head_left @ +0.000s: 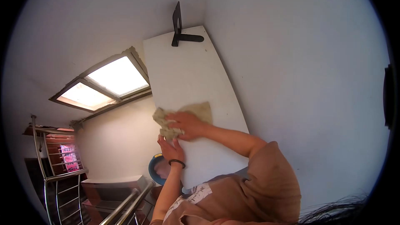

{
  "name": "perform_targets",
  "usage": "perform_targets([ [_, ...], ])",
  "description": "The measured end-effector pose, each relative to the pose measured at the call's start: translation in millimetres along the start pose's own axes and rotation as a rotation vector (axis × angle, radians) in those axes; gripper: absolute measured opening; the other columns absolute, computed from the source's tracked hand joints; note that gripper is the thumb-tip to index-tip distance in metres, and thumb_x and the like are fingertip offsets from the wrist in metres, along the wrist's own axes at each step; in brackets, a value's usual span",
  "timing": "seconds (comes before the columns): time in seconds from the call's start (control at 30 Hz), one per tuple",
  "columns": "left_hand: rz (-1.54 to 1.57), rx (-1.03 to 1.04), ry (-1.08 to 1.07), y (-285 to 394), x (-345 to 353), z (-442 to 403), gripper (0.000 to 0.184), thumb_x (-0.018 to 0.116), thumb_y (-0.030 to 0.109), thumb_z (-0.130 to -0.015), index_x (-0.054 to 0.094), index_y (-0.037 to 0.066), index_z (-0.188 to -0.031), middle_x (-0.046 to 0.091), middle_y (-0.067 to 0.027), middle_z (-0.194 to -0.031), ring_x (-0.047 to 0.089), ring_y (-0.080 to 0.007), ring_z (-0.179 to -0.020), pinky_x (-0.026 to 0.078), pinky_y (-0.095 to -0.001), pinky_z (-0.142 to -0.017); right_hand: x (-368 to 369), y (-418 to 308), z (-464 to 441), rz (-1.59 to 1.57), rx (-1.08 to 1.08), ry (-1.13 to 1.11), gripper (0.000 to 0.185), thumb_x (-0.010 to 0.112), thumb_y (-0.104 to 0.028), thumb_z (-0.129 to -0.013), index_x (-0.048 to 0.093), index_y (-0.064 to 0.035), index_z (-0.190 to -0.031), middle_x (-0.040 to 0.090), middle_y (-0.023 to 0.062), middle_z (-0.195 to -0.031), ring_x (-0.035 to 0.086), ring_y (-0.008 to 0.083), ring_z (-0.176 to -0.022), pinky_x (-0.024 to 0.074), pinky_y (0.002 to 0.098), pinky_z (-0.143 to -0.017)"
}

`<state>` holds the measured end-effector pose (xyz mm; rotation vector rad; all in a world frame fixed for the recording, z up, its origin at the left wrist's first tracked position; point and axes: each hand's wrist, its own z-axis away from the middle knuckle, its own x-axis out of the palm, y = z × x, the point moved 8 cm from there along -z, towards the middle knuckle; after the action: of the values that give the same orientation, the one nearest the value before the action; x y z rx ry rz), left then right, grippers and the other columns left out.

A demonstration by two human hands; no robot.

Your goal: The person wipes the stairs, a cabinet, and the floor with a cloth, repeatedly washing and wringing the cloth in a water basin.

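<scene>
A long white board (183, 75) runs up along the wall. On its lower part lies a crumpled olive-green cloth (200, 111). My right hand (186, 125) presses on the cloth with its fingers spread over it, slightly blurred. Just below, my left hand (171, 149), with a dark band at the wrist, rests at the board's left edge, fingers apart, its fingertips close to the cloth's lower edge. Whether they touch the cloth is unclear.
A black metal stand (187, 38) is at the board's far end. A blue round container (155, 170) is beside my left forearm. Metal railings (52, 178) stand at lower left, near a shelf unit (114, 181). A two-pane window (116, 76) is left of the board.
</scene>
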<state>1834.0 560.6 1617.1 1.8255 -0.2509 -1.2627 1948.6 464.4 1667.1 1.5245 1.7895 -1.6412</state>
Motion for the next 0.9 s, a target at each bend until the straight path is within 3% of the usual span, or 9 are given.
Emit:
perform_targets([
  [0.13,0.207,-0.078,0.092,-9,-5,3,0.06,0.057,0.03,-0.093,0.037,-0.004,-0.139,0.041,-0.0254,-0.141,0.045,-0.0426,-0.13,0.043,-0.0472,-0.103,-23,-3,52,0.069,0.257,0.027,0.061,0.08,-0.022,-0.067,0.063,-0.0118,-0.125,0.054,0.0108,-0.142,0.051,0.0341,-0.129,0.0428,0.0484,-0.106],
  [0.2,0.161,-0.075,0.059,-8,-4,2,0.06,0.058,0.029,-0.092,0.038,-0.004,-0.137,0.041,-0.0244,-0.141,0.045,-0.0413,-0.132,0.043,-0.0462,-0.103,-46,36,87,0.081,0.551,0.306,0.061,0.078,-0.023,-0.074,0.06,-0.0121,-0.131,0.057,0.0155,-0.137,0.051,0.0352,-0.129,0.0396,0.0469,-0.11],
  [0.27,0.103,-0.029,0.07,-3,-6,1,0.057,0.06,0.021,-0.089,0.039,-0.004,-0.136,0.043,-0.0238,-0.14,0.046,-0.0409,-0.13,0.043,-0.0459,-0.105,-103,73,80,-0.025,0.636,0.607,0.066,0.077,-0.023,-0.075,0.055,-0.006,-0.136,0.059,0.019,-0.133,0.051,0.0363,-0.128,0.0407,0.0444,-0.109],
  [0.33,0.013,0.007,0.072,8,-10,1,0.055,0.059,0.013,-0.088,0.04,-0.004,-0.136,0.044,-0.0226,-0.139,0.048,-0.0392,-0.128,0.043,-0.0441,-0.106,-150,126,51,-0.205,0.816,0.693,0.069,0.076,-0.03,-0.078,0.053,-0.0009,-0.136,0.055,0.0219,-0.138,0.05,0.036,-0.13,0.0405,0.0412,-0.109],
  [0.4,0.028,-0.018,0.044,7,-8,1,0.055,0.06,0.013,-0.087,0.041,-0.004,-0.135,0.045,-0.0228,-0.138,0.048,-0.0401,-0.128,0.043,-0.0442,-0.106,-162,209,24,-0.052,0.863,0.67,0.07,0.075,-0.036,-0.078,0.055,-0.0033,-0.136,0.051,0.0217,-0.142,0.05,0.0356,-0.132,0.0404,0.0415,-0.109],
  [0.47,0.045,-0.041,0.031,6,-7,-2,0.057,0.061,0.018,-0.086,0.041,-0.003,-0.135,0.046,-0.0238,-0.137,0.046,-0.0418,-0.128,0.042,-0.0458,-0.105,-159,233,-13,0.502,0.844,0.512,0.068,0.075,-0.039,-0.077,0.058,-0.0076,-0.134,0.05,0.0189,-0.146,0.049,0.0349,-0.132,0.0406,0.0418,-0.109],
  [0.57,0.061,-0.05,0.012,6,-7,-1,0.06,0.064,0.026,-0.087,0.04,-0.001,-0.135,0.046,-0.0254,-0.135,0.045,-0.0441,-0.129,0.042,-0.0487,-0.103,-130,233,-69,0.222,0.657,0.365,0.063,0.078,-0.034,-0.075,0.061,-0.0118,-0.131,0.049,0.0143,-0.148,0.052,0.0362,-0.129,0.0418,0.0431,-0.108],
  [0.77,0.14,-0.046,0.088,-4,-7,1,0.063,0.06,0.032,-0.09,0.036,-0.003,-0.137,0.039,-0.024,-0.143,0.045,-0.0414,-0.129,0.045,-0.0462,-0.1,-33,119,-97,0.04,0.138,0.082,0.055,0.08,-0.026,-0.067,0.066,-0.0126,-0.118,0.053,0.0077,-0.144,0.056,0.0344,-0.121,0.0455,0.0456,-0.101],
  [0.9,0.205,-0.007,0.226,-5,-16,2,0.064,0.053,0.041,-0.095,0.035,-0.003,-0.139,0.038,-0.0228,-0.145,0.047,-0.0384,-0.127,0.045,-0.0466,-0.098,6,34,-43,-0.104,0.085,-0.073,0.054,0.08,-0.029,-0.067,0.068,-0.0132,-0.118,0.058,0.0078,-0.138,0.054,0.0307,-0.124,0.043,0.0435,-0.102],
])
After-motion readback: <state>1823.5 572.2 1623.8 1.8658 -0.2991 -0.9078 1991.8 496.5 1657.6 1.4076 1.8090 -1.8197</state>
